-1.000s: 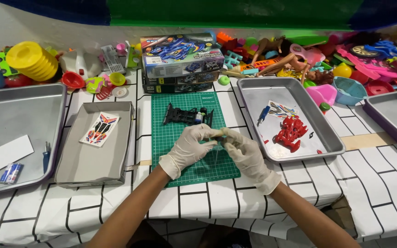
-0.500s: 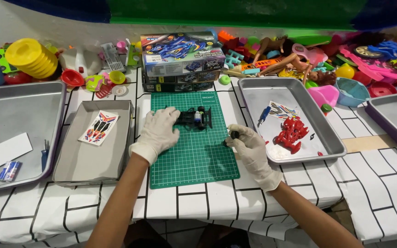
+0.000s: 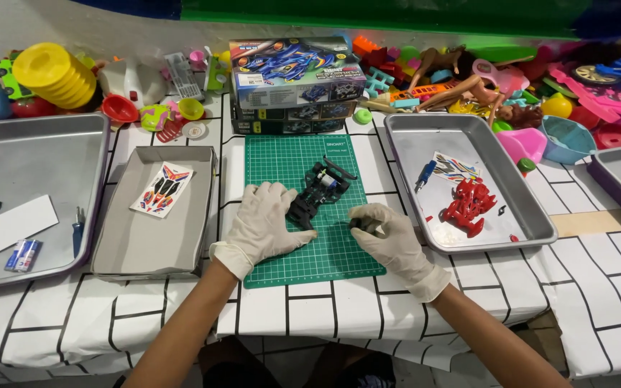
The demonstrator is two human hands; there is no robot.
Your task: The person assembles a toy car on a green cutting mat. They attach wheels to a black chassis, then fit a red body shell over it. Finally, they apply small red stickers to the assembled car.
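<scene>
Both my hands wear white gloves over a green cutting mat [image 3: 282, 162]. My left hand [image 3: 264, 226] grips the near end of a black toy car chassis [image 3: 319, 188], which lies slantwise on the mat. My right hand [image 3: 386, 233] rests on the mat just right of the chassis, its fingers curled round a small dark part [image 3: 357, 223] that I cannot make out. The two hands are a short way apart.
A metal tray [image 3: 533, 215] on the right holds red plastic parts [image 3: 468, 205], a sticker sheet and a blue tool. A grey box lid [image 3: 149, 251] with a sticker sheet and another metal tray [image 3: 37, 144] lie left. A model kit box [image 3: 292, 75] and many toys line the back.
My left hand went out to the chassis at the mat's far side and has pulled it nearer. My right hand, which met the left a second ago, stayed low on the mat.
</scene>
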